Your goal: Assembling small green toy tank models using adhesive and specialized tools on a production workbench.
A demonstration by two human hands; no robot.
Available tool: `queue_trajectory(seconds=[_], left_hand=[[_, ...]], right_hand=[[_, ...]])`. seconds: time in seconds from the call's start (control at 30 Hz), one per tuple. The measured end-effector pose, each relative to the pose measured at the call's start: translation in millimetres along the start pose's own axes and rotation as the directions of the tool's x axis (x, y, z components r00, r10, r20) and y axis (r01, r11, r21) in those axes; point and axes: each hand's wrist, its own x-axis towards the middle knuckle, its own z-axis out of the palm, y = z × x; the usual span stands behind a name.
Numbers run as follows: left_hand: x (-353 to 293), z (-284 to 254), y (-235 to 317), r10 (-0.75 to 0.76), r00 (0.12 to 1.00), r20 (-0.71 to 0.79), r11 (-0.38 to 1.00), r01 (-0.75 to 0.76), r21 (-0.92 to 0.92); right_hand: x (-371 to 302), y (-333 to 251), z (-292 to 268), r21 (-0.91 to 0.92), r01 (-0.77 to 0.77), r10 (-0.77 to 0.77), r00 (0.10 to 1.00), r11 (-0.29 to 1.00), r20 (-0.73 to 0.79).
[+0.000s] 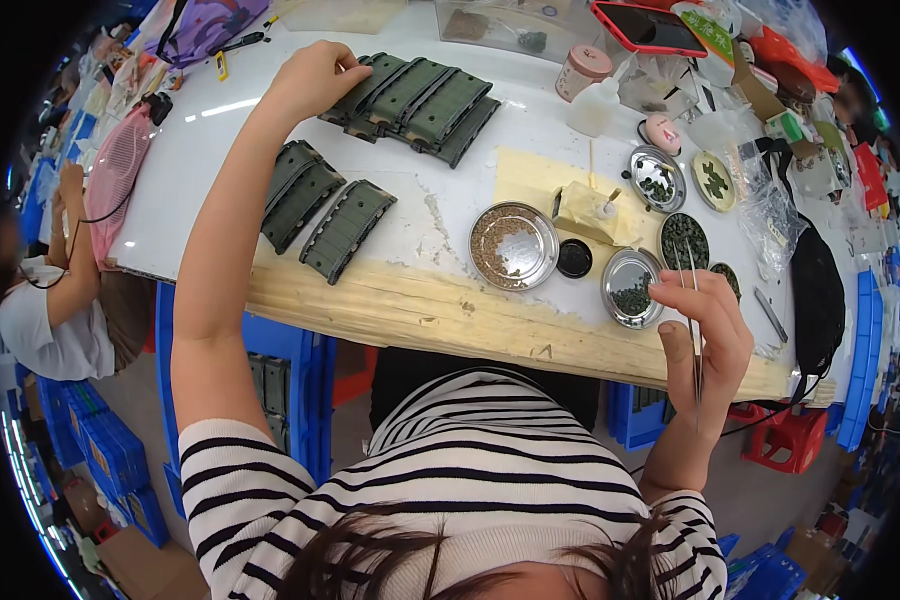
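My left hand (pixel 315 80) reaches to the far left of the table, its fingers curled onto the edge of a dark green slatted piece (pixel 368 88) at the left end of a stacked row. More green slatted pieces (pixel 348 230) lie nearer, below my left forearm. In my right hand (pixel 710 330) a pair of metal tweezers (pixel 694 310) is held with its tips pointing away from me. These tips are over a dish of dark green bits (pixel 683 240). Close by stands a metal dish with small green parts (pixel 631 290).
A metal dish of brown grains (pixel 513 246) sits mid-table, beside a black round lid (pixel 574 258) and a paper-wrapped block (pixel 597 213). Farther off are a pink jar (pixel 583 72), a red-edged phone (pixel 648 27) and a clear bin (pixel 515 28). Another person (pixel 55 310) sits at left.
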Motion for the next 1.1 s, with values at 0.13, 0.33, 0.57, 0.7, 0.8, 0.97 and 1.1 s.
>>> queue_trajectory(seconds=[0.13,0.33,0.57,0.7,0.8,0.97,1.1], left_hand=[[0.9,2.7,-6.1,0.106,0.989,-0.107,0.994,-0.101,0.052],[-33.8,-21.4,15.1,0.370,0.820,-0.438,0.925,-0.369,0.090],[-146.8,-21.4,101.1,0.461,0.843,-0.278,0.725,-0.538,-0.429],[-183.8,2.4,122.8,0.340,0.877,-0.340,0.630,-0.481,-0.610],[-205.1,12.1,134.4,0.186,0.977,-0.103,0.388,-0.169,-0.906],[-227.3,52.6,127.7,0.487,0.859,0.159,-0.029,0.197,-0.980],[-238.6,81.3,137.8,0.422,0.895,0.146,-0.364,0.315,-0.877]], right_hand=[[-2.2,-0.6,2.6,0.016,0.008,-0.008,1.000,1.000,-0.009],[-8.3,-0.3,16.1,0.310,-0.102,0.096,0.995,0.945,0.037],[16.9,-14.2,59.5,0.470,-0.042,0.061,0.998,0.881,-0.025],[13.9,-19.6,65.8,0.764,-0.286,0.241,0.955,0.578,0.175],[5.2,-18.3,56.1,0.778,-0.378,0.311,0.918,0.502,0.246],[-17.4,-16.6,30.4,0.728,-0.518,0.336,0.853,0.450,0.400],[-31.6,-15.9,33.5,0.878,-0.462,0.441,0.818,0.124,0.369]])
